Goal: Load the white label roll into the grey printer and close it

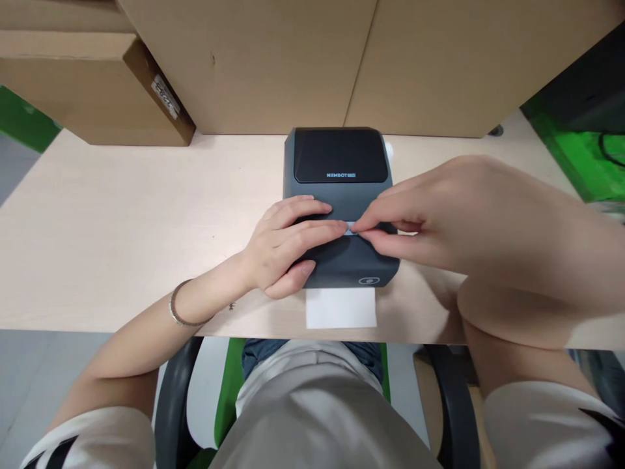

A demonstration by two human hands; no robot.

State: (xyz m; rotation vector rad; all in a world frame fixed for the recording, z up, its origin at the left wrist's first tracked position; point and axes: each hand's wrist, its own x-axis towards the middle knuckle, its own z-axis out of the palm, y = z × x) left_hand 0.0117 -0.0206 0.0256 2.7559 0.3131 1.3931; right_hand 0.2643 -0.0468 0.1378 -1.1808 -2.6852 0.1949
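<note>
A dark grey NIIMBOT label printer [342,189] with a glossy black window sits on the table. My left hand [293,244] lies across its top with fingers stretched out. The left fingertips touch a small light-blue strip [349,228] at the middle of the printer. From the other side, my right hand [420,215] pinches the strip's right end between thumb and forefinger; most of the strip is hidden by fingers. A blank white paper label [340,309] extends from beneath the printer's near side.
Large cardboard boxes [273,65] stand along the back of the light wooden table [122,228]. Another carton [92,91] with a label is at the back left. A green surface [598,166] with a black cable lies at the right. Chair armrests [173,404] flank my lap.
</note>
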